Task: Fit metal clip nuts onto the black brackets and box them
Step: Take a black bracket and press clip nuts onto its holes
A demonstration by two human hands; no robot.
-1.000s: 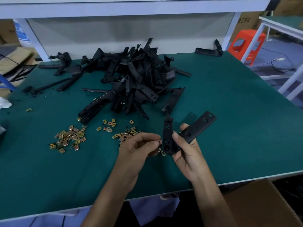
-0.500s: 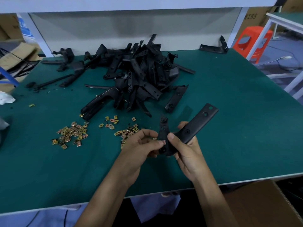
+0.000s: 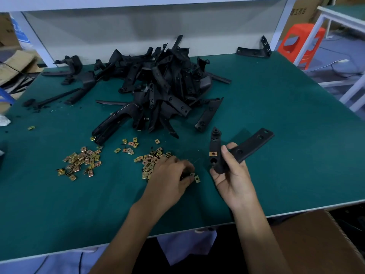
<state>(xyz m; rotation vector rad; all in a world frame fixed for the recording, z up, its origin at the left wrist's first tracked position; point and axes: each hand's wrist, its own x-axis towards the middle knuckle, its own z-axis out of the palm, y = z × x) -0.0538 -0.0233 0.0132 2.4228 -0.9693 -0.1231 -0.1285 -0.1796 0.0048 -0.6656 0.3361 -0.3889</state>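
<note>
My right hand (image 3: 233, 175) grips an L-shaped black bracket (image 3: 248, 145) at its bend, held above the green table. A brass clip nut (image 3: 213, 153) sits on the bracket's upright arm. My left hand (image 3: 169, 180) is down on the table at the edge of a scatter of loose clip nuts (image 3: 152, 159), fingers curled over one nut (image 3: 192, 175), with another nut (image 3: 197, 178) lying beside the fingertips. A second heap of clip nuts (image 3: 81, 161) lies further left. A big pile of black brackets (image 3: 164, 89) fills the middle of the table.
A lone bracket (image 3: 254, 50) lies at the back right corner. More black parts (image 3: 69, 76) lie at the back left. A cardboard box (image 3: 316, 244) stands below the table's front edge at the right. An orange stool (image 3: 300, 42) stands beyond the table.
My left hand has left the bracket and dropped to the loose nuts on the table. A clip nut now shows on the bracket's upright arm. My right hand still holds the bracket.
</note>
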